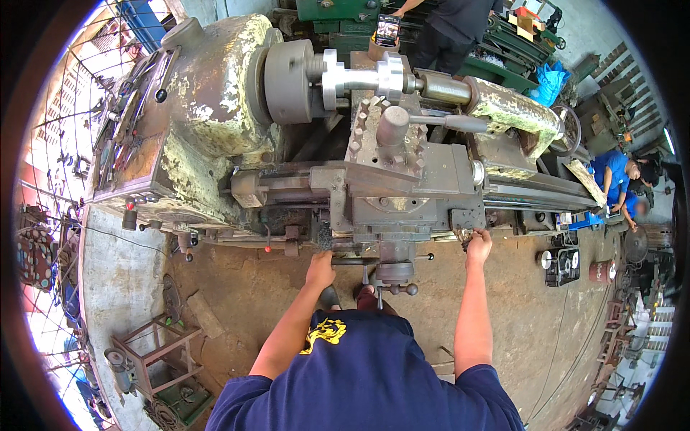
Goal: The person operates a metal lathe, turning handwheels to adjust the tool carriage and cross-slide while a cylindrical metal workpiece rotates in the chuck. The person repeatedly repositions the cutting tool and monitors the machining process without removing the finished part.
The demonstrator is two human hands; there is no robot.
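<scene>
head view: left hand (321, 271) and right hand (479, 246) sit well apart by the carriage (443, 169), can't tell their grip. shiny shaft (361, 80) is between chuck (289, 81) and tailstock (510, 109); reaching over if it's spinning could snag someone.

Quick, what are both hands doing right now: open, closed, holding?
Left hand: at the lathe's front; grip cannot be told.
Right hand: fingers curled at the lathe's front; anything held cannot be told.
</scene>
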